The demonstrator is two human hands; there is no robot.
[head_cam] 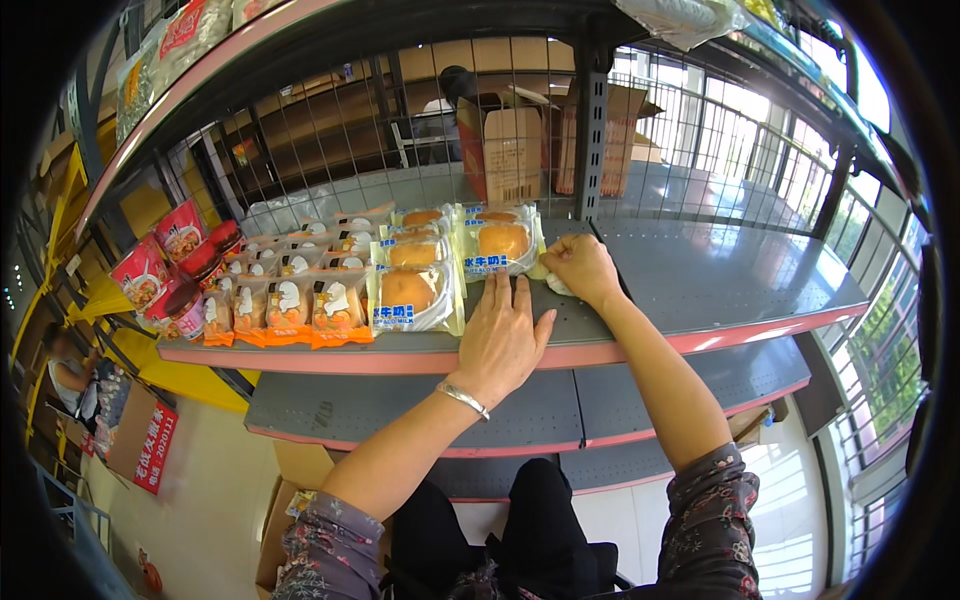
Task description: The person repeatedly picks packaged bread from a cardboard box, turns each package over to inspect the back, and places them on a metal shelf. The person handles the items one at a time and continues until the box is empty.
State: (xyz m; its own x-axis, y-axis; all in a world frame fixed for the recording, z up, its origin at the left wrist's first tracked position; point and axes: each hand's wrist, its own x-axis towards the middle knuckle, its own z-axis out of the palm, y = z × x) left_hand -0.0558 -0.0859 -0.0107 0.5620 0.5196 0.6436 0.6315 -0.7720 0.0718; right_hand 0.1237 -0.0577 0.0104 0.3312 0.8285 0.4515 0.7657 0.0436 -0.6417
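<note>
My left hand (504,341), with a silver bracelet at the wrist, lies at the shelf's front, its fingertips at the lower edge of a wrapped round cake (499,241). My right hand (579,266) is closed on the right edge of that cake's clear wrapper; something pale shows below its fingers. To the left stands a row of the same wrapped cakes (411,292), one behind another. Beside them are several rows of small snack packs with orange bottoms (341,306). All stand on a grey metal shelf (712,277) with a pink front edge.
Red instant-noodle cups (142,279) stand at the shelf's left end. A wire mesh with a slotted upright (595,142) backs the shelf, and open cardboard boxes (513,154) sit behind it. Lower shelves (420,409) lie below. Another person (71,375) is at the far left.
</note>
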